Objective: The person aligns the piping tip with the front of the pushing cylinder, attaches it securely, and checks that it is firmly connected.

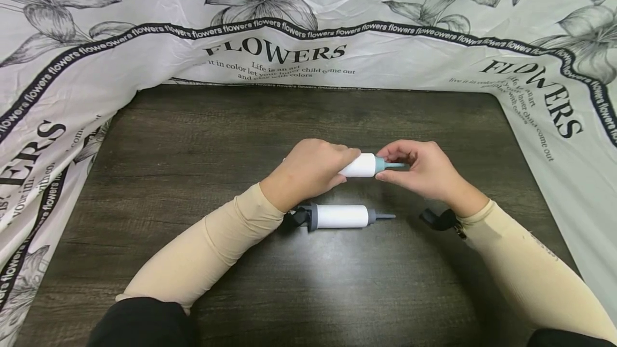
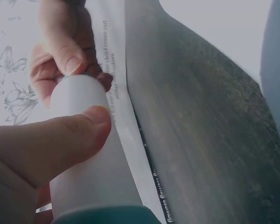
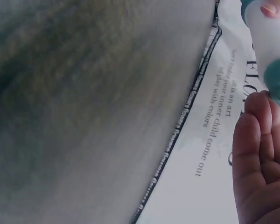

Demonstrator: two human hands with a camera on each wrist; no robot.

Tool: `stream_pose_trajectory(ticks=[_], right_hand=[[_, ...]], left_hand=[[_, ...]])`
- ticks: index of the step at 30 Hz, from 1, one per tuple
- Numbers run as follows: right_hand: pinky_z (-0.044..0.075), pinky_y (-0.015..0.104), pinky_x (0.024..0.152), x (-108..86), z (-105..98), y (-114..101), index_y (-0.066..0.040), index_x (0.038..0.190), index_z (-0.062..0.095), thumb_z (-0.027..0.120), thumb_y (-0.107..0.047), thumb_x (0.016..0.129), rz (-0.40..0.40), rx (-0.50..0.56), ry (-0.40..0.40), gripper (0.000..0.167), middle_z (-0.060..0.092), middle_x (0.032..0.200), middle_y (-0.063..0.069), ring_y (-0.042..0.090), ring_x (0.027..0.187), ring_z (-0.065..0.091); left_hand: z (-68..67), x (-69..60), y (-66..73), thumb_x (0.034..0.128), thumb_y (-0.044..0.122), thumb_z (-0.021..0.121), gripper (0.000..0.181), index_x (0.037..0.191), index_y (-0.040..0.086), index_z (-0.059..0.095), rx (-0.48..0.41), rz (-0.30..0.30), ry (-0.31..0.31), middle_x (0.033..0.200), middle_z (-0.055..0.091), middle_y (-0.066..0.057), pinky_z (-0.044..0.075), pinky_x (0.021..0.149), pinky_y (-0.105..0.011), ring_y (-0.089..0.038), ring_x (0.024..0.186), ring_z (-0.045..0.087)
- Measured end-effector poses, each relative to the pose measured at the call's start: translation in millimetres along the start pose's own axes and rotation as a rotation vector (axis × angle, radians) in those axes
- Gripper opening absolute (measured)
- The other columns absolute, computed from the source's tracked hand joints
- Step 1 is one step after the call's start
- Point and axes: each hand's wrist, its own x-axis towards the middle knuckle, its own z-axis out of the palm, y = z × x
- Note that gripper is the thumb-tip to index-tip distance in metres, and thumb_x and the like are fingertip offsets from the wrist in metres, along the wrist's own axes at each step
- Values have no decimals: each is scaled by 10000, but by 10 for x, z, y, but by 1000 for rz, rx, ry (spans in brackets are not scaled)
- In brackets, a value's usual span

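A hand balloon pump with a white barrel (image 1: 360,165), a teal end cap (image 1: 380,165) and a thin teal nozzle (image 1: 395,165) is held above the table. My left hand (image 1: 313,169) grips the barrel, and in the left wrist view its thumb (image 2: 84,128) lies along the white side. At the nozzle end, my right hand (image 1: 424,169) pinches the teal cap between thumb and fingers. The right wrist view shows its fingers (image 3: 256,126) against the teal cap (image 3: 277,81). My left hand hides the pump's other end in the head view.
A second pump, white with dark grey ends (image 1: 342,216), lies on the dark wooden table (image 1: 308,293) nearer to me, its nozzle pointing right. A black wrist device (image 1: 437,219) hangs below my right wrist. White flower-printed cloth (image 1: 308,58) surrounds the table's back and sides.
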Motion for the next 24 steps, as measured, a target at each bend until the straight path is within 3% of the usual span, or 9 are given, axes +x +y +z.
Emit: stream_pose_trajectory(ticks=[4,12,18,24], right_hand=[[513,217,615,41,-14,18,-127,1091,785,938,-117,830,35,-22,-54,303,777,964,-30,119,827,721],[607,303,773,193,70,147,-160,1055,797,943,-233,836,124,-137,-268,273,772,942,-97,87,869,740],[614,319,780,284,123,190,-106,1050,800,950,-174,815,106,-155,-362,287,777,974,-54,102,864,744],[611,324,768,302,155,214,-95,1027,796,940,-149,820,115,-187,-393,258,771,952,-46,85,842,730]], left_hand=[[1,21,-4,871,187,910,366,1176,112,723,-7,-21,-48,1016,780,17,577,681,-365,-163,768,706],[169,89,-96,903,274,888,457,1301,146,703,-91,-177,-313,1052,766,-19,581,736,-396,-192,847,709],[295,101,-141,874,264,914,432,1245,153,723,-67,-188,-348,1027,760,-2,581,724,-377,-182,829,700],[363,139,-144,892,269,898,402,1225,133,718,-49,-171,-378,1032,753,-5,577,727,-369,-177,840,689]])
